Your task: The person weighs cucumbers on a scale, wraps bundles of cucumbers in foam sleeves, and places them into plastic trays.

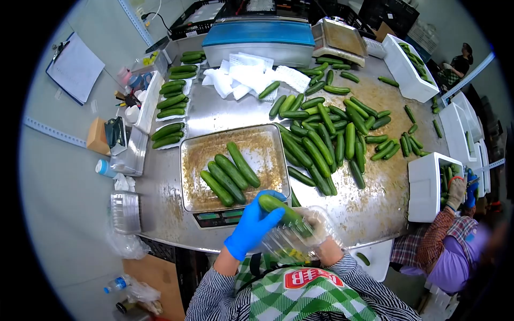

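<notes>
My left hand (252,223), in a blue glove, is wrapped round a cucumber (286,214) just in front of the scale. My right hand (320,231) grips a clear plastic tray (292,243), partly seen through its wall, and the cucumber's far end lies over this tray. On the metal pan of the scale (262,147) lie several cucumbers (226,180) side by side. To the right of the pan spreads a large pile of cucumbers (320,147).
Packed cucumbers (171,100) line the table's left side. White pads (243,75) lie near a blue-lidded box (259,33). White foam boxes (420,187) stand at the right, where another person (447,241) reaches into one. Stacked clear trays (125,211) are at the left edge.
</notes>
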### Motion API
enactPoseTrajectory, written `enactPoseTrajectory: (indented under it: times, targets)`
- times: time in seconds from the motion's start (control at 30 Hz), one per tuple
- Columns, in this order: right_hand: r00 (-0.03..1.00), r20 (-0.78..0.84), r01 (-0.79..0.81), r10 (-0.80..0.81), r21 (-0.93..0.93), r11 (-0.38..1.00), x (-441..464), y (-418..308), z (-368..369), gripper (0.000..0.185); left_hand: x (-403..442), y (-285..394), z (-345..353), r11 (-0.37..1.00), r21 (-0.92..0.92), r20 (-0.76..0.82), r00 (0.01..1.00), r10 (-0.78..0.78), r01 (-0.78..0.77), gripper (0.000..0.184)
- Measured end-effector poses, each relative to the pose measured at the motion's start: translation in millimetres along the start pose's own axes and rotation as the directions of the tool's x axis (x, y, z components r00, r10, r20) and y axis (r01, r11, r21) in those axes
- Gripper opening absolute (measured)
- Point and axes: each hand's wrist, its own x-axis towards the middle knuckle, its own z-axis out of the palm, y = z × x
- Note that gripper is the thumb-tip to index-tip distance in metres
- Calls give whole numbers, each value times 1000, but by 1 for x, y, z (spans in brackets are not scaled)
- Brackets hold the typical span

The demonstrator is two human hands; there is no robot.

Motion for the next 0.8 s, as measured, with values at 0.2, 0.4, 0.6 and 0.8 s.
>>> enactPoseTrajectory:
  times: [0.2,0.4,0.6,0.8]
  targets:
    - [964,202,-212,176,976,40,-16,44,33,67,-21,-2,3,998,-52,95,994,47,-42,57]
    - [982,136,-131,133,990,-48,-24,33,47,62,-16,-5,7,990,38,104,986,129,-134,69]
    - [768,-582,100,269,523,846,-69,30,44,54,-3,-28,23,977,204,150,988,31,-62,53]
    - [36,-803,761,595,407,504,-156,47,-22,28,-9,-66,45,906,411,428,898,-99,-96,38]
